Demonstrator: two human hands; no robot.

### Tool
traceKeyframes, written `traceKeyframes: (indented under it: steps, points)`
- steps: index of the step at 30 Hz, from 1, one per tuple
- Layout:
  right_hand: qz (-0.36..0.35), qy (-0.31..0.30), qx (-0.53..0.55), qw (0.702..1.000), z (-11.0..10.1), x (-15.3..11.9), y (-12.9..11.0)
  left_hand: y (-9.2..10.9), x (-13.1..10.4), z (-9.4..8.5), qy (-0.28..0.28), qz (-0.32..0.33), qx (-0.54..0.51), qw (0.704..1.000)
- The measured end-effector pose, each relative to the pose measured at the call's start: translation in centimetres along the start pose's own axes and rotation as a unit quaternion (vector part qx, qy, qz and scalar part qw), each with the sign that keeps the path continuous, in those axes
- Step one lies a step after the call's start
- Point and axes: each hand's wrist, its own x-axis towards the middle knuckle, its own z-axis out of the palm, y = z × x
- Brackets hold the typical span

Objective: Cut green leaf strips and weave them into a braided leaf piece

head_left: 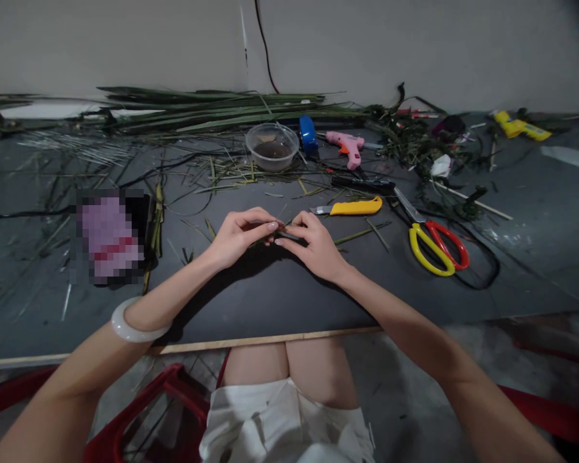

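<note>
Above the dark grey tabletop [270, 308], my left hand [238, 236] and my right hand [313, 243] meet with fingertips pinched together. Between them is a small, thin green leaf strip [280, 231], mostly covered by the fingers. Just beyond my right hand lies a yellow utility knife [356, 206] with its blade pointing left. Scissors [431, 247] with one yellow and one red handle rest farther right. Cut leaf pieces [251, 177] are scattered past both hands.
Long green leaves [197, 106] are piled along the wall. Near them stand a clear plastic bowl [273, 149], blue tape roll [307, 134] and pink glue gun [348, 146]. A pixelated phone [110, 238] lies left; tangled dark green scraps [410, 145] and a yellow tool [521, 125] are right.
</note>
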Motion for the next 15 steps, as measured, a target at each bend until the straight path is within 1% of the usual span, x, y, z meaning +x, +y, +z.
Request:
traceKeyframes:
  steps: [3,5,7,10,12,15]
  points:
    - [0.025,0.022,0.057,0.998,0.06,0.03,0.24,0.13,-0.06,0.15,-0.004,0.007,-0.003,1.0]
    - [0.041,0.03,0.087,0.995,-0.04,0.06,0.37,0.26,-0.13,0.27,-0.007,0.007,0.014,1.0]
    - [0.049,0.021,0.109,0.993,-0.24,0.09,0.42,0.39,-0.2,0.38,-0.005,0.007,0.038,0.999]
    - [0.061,0.018,0.127,0.99,-0.45,0.12,0.46,0.48,-0.29,0.55,0.014,0.012,0.064,0.998]
    - [0.092,0.011,0.143,0.985,-0.41,0.13,0.55,0.49,-0.35,0.66,0.023,0.015,0.075,0.997]
    - [0.147,-0.018,0.205,0.968,-0.16,0.11,0.72,0.47,-0.4,0.78,0.027,0.018,0.073,0.997]
